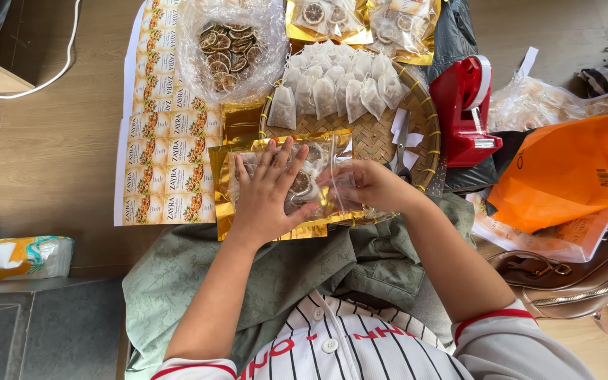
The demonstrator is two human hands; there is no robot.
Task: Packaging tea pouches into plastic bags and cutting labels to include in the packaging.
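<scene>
A gold-edged clear pouch (230, 172) with dried citrus slices inside lies on my lap in front of me. My left hand (269, 190) rests flat on it with the fingers spread. At the pouch's right end, my right hand (367, 184) pinches its clear plastic edge. Just beyond the pouch stands a round woven tray (381, 134) holding several small white mesh sachets (336, 88).
Sheets of printed labels (167, 127) lie on the floor at left. A clear bag of dried citrus slices (230, 46) and more filled gold pouches (360, 21) sit at the top. A red tape dispenser (466, 109), an orange bag (571, 169) and a brown handbag (571, 271) are at right.
</scene>
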